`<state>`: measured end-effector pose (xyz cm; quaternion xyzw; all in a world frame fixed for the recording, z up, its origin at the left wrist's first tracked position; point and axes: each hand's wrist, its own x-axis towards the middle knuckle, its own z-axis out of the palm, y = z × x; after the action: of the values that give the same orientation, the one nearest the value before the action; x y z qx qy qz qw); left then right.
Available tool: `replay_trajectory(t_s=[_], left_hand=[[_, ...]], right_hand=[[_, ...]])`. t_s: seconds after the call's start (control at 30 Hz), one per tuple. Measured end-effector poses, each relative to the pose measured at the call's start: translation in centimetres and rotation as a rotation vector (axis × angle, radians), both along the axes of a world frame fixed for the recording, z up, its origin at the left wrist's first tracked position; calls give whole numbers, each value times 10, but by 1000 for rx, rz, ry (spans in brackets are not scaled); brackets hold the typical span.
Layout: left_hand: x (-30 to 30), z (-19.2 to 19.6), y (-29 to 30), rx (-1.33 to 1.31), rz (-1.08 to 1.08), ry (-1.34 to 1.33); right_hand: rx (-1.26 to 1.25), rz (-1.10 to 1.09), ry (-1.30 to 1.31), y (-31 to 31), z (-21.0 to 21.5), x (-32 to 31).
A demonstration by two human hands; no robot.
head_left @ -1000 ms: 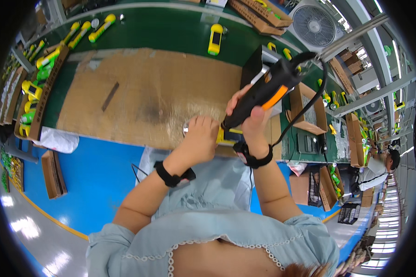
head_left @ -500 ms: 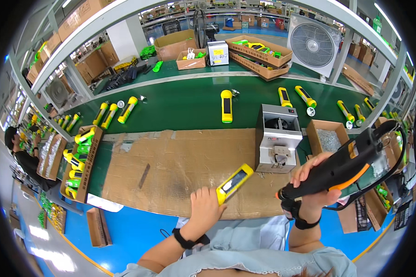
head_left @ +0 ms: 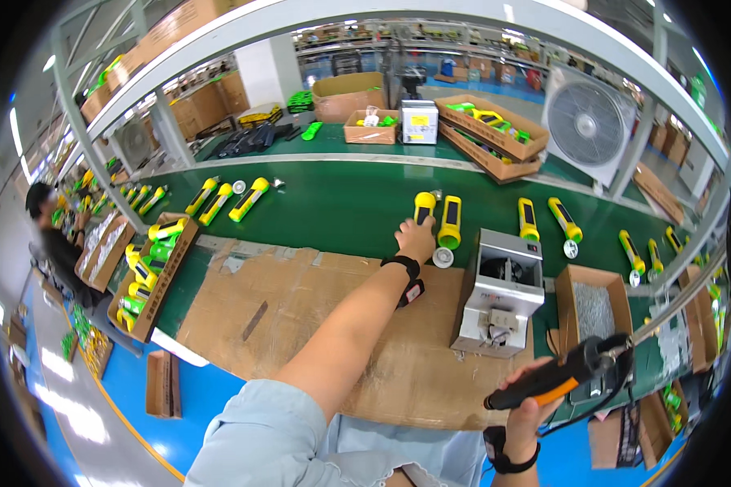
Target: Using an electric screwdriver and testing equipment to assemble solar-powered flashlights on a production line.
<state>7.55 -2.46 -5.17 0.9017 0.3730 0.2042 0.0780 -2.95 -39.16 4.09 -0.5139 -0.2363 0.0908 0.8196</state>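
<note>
My left hand (head_left: pixel 415 241) reaches out over the green belt, its fingers closed around the lower end of a yellow flashlight (head_left: pixel 424 203) with a dark panel; the hand covers that end. Close on its right lies another yellow flashlight (head_left: pixel 452 217) with a green end, and a round, pale lamp disc (head_left: pixel 443 257) sits just below it. At the lower right, my right hand (head_left: pixel 526 418) is wrapped around a black and orange power screwdriver (head_left: pixel 556 380), whose tip points left above the edge of the cardboard sheet (head_left: pixel 300 304).
A grey metal machine (head_left: pixel 499 296) stands on the cardboard's right, beside a box of small screws (head_left: pixel 591 312). More flashlights (head_left: pixel 250 200) lie along the belt (head_left: pixel 341 203). A carton of flashlights (head_left: pixel 150 276) is at left, near a seated person (head_left: pixel 57 243). A frame beam (head_left: pixel 365 18) crosses overhead.
My left hand has gone from the cardboard out to the belt, without the flashlight it held. A second flashlight now lies beside the one there. The right hand has lowered the screwdriver.
</note>
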Motion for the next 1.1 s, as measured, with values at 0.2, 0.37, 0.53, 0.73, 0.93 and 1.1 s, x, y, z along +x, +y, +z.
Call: replay_trajectory(t_s=[0.2,0.37,0.53,0.73,0.93,1.1], left_hand=[[-64,19,-15,-101,-32,-41],[-194,42,-88,-15,-96,-90],[-285,51,-163,-313,-384,40],[-311,46,-188,-263,-529,60],[-269,44,-193,53,-729,-79],[-244,20,-205,80,-705,-62]], right_hand=[[-24,-62,-94,-2,-3,7],[-57,-37,-184,13,-7,7],[-34,-11,-201,23,-6,6],[12,83,-241,55,34,18],[137,-8,-383,63,59,55],[109,-144,-415,72,60,69]])
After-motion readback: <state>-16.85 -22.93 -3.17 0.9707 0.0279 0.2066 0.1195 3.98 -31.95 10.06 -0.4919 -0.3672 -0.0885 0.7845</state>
